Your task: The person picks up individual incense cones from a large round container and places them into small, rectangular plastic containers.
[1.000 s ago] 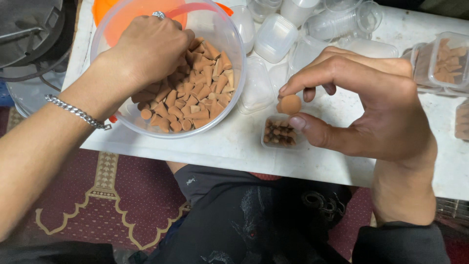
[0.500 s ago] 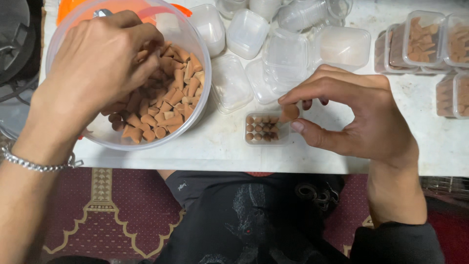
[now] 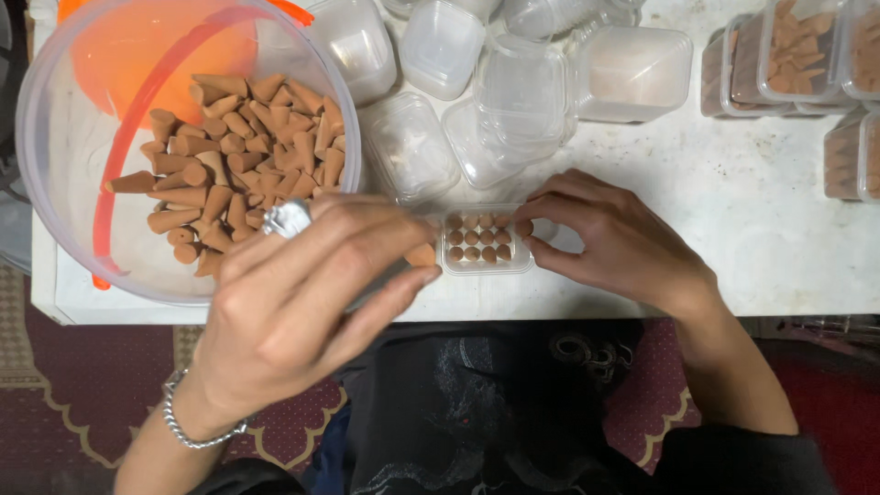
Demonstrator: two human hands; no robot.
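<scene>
Hands: two, left (image 3: 293, 312), right (image 3: 610, 238). Bowl (image 3: 55, 183): one, cones inside too many to count, several dozen. Small box (image 3: 486, 240): one, roughly ten cones visible. Empty clear tubs (image 3: 522, 92): about eight, overlap muddles count. Filled boxes (image 3: 788, 60): at least four, right edge cropped.

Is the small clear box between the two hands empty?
No, the small clear box already holds rows of brown cones standing upright, and the right hand touches its edge.
</scene>
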